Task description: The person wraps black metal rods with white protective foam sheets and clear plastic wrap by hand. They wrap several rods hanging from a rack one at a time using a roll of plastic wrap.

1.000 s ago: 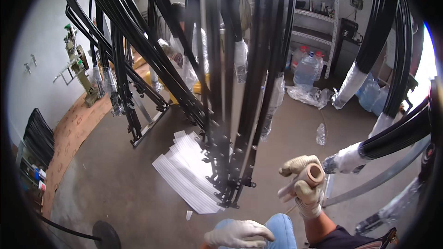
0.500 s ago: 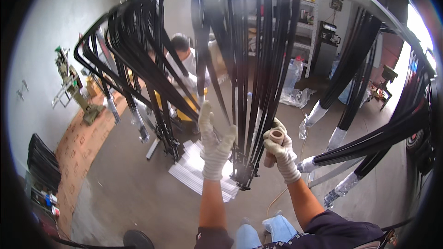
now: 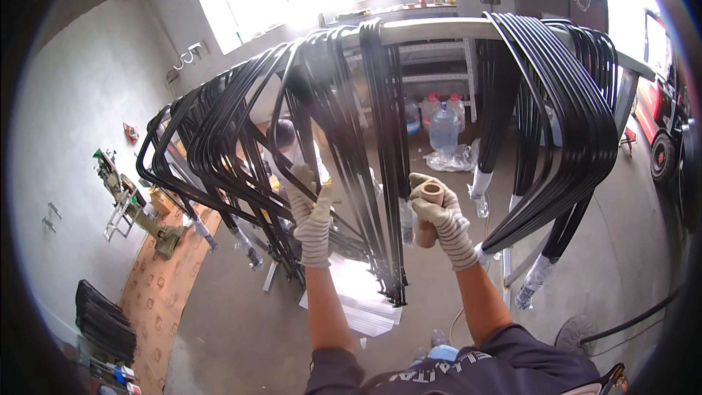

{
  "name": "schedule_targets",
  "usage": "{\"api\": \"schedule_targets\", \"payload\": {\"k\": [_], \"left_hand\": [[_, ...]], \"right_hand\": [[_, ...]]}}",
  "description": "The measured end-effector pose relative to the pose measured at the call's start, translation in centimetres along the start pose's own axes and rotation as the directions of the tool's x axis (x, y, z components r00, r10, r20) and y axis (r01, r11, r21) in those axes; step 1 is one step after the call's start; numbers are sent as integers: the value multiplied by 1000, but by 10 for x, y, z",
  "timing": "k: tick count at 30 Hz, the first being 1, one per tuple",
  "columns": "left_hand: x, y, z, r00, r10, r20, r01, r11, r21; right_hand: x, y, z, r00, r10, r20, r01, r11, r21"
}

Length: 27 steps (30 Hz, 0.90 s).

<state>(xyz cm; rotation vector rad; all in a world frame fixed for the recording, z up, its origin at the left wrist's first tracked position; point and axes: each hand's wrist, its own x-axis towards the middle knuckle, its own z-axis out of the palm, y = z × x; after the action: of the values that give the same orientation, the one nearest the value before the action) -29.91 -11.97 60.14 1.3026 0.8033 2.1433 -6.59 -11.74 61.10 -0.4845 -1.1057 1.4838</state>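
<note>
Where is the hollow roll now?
In the head view, the roll is right of centre, in the right hand, beside the middle bundle of black bars.

Left glove (image 3: 308,208) and right glove (image 3: 444,213) are off-white, their cuffs (image 3: 316,247) striped grey. The roll (image 3: 426,235) is pinkish brown, the rods (image 3: 395,168) black. Pale lettering (image 3: 479,358) marks the dark navy shirt (image 3: 530,360); darker motifs dot the orange-brown mat (image 3: 157,300).

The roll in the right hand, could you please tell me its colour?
The roll is light brown, showing best in the head view.
</note>
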Motion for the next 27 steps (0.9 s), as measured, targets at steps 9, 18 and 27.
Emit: {"api": "schedule_targets", "payload": {"k": [9, 18, 27], "left_hand": [[-74, 46, 68, 936, 348, -51, -273, 809, 520], [-46, -21, 49, 1000, -24, 8, 20, 932, 361], [70, -84, 68, 988, -128, -86, 129, 991, 17]], "right_hand": [[-44, -90, 16, 736, -643, 209, 669, 646, -368], [-93, -168, 8, 849, -206, 486, 512, 95, -854], [-26, -136, 22, 891, -314, 328, 436, 389, -812]]}}
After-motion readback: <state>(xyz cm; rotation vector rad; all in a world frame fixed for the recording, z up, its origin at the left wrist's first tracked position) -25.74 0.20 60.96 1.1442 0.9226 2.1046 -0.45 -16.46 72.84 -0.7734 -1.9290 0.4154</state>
